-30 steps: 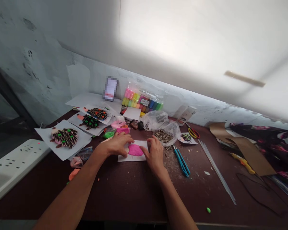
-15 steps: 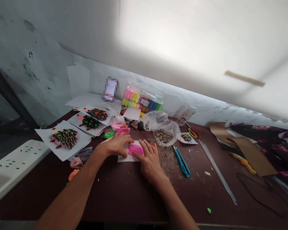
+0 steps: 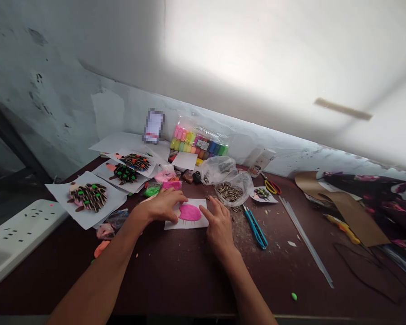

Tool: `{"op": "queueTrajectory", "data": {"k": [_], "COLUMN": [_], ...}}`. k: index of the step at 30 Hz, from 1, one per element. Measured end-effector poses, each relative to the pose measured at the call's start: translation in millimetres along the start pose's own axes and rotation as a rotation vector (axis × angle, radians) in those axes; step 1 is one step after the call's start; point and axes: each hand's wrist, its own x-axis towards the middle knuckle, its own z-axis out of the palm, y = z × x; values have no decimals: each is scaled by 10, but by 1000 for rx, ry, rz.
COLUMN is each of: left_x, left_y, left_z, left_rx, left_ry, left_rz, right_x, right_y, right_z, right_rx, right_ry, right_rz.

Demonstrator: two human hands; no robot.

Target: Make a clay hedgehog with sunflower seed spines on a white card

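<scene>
Presently, both hands are working over a white card (image 3: pixel 186 224) lying on the desk (image 3: pixel 176 280) directly in front of the person, with pink clay (image 3: pixel 190 212) spread across it in a rounded patch and thin streaks running down from its lower edge. The left hand (image 3: pixel 162 205) is resting its fingertips at the card's left side, while the right hand (image 3: pixel 219 225) is bearing down at its right side; each grip is released, with the fingers open and nothing clenched between them. The step in hand appears to be settling and flattening this pink base. Up and to the left, finished-looking cards (image 3: pixel 103 212) are showing rows of striped sunflower seeds (image 3: pixel 89 197), and a plastic bag (image 3: pixel 238 186) of the same seeds is sitting just past the right hand. Judging from those cards, the next move calls for taking seeds from the bag and pressing them into the clay in rows.
</scene>
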Motion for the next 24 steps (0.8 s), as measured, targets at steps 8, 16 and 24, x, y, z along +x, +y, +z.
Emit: {"op": "queueTrajectory", "data": {"k": [8, 16, 24], "left_x": [1, -12, -6], "left_y": [4, 34, 3], "left_z": [1, 2, 20], "left_rx": [0, -1, -10], "left_ry": [-3, 14, 71], "left_rz": [-6, 0, 11], "right_x": [5, 89, 117], "right_y": [-36, -121, -213], "right_z": [1, 18, -30], "right_rx": [-1, 7, 19], "right_ry": [-100, -207, -210], "right_rz": [37, 10, -47]}}
